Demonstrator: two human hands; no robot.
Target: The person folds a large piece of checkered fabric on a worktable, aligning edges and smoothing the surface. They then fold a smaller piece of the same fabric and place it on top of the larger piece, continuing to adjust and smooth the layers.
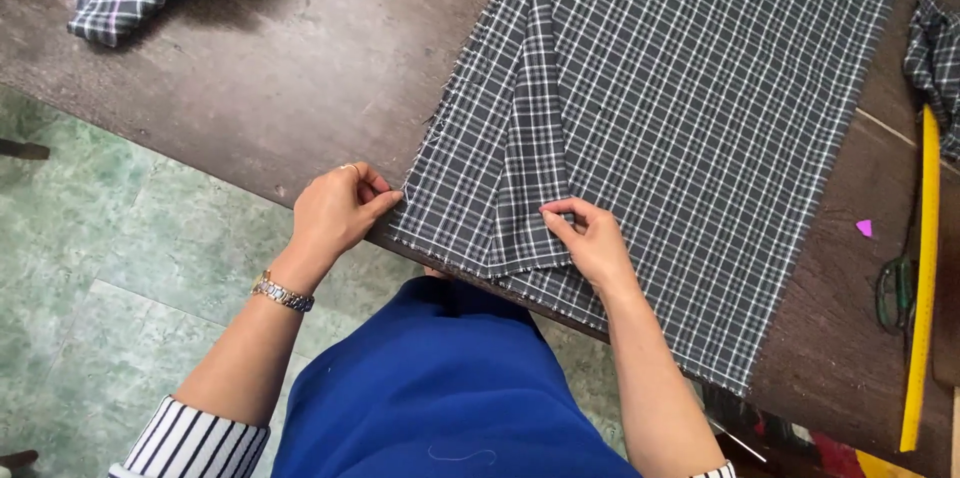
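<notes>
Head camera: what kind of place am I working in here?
Probably a tailoring or sewing workroom: checked fabric spread on a dark wooden table, a long yellow ruler, green-handled scissors, and a pink piece of chalk.

Dark wood table (300, 68): plaid cloth (680, 88), yellow ruler (922, 288), scissors (893, 290).

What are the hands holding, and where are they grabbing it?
Both hold the checked grey cloth. The left hand pinches its frayed corner at the table edge; the right hand pinches the folded flap's edge near the hem.
</notes>
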